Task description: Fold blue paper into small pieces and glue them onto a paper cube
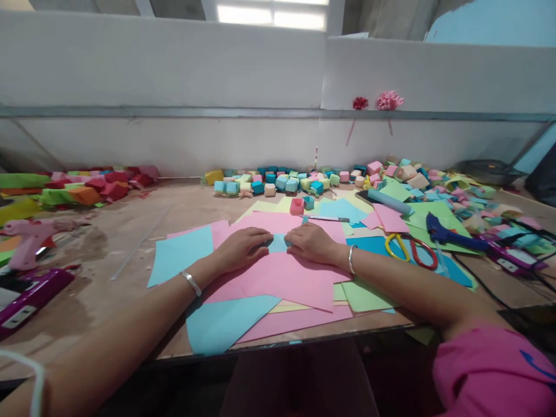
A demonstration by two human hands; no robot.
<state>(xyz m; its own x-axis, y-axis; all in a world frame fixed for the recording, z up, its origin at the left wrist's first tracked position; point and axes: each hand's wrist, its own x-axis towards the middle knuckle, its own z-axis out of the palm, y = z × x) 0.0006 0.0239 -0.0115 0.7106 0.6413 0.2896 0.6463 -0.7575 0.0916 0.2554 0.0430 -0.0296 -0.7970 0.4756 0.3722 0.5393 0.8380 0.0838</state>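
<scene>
Pressing small blue paper (278,242) flat onto pink sheet (282,281) mid-counter (130,231), left hand (243,248) on its left edge and right hand (310,243) on its right, both palm-down, fingertips pinning rather than gripping. Probably best to line edges up first, then run the crease from centre outward with even pressure. Worth keeping clear of scissors (410,249) and blue glue gun (447,234) off to the right.

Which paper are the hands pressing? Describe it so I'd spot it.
On the wooden table, look at the big pink sheet near the front edge. The left hand and right hand meet on it, pinning a blue scrap, far smaller than the loose sheets around.
</scene>
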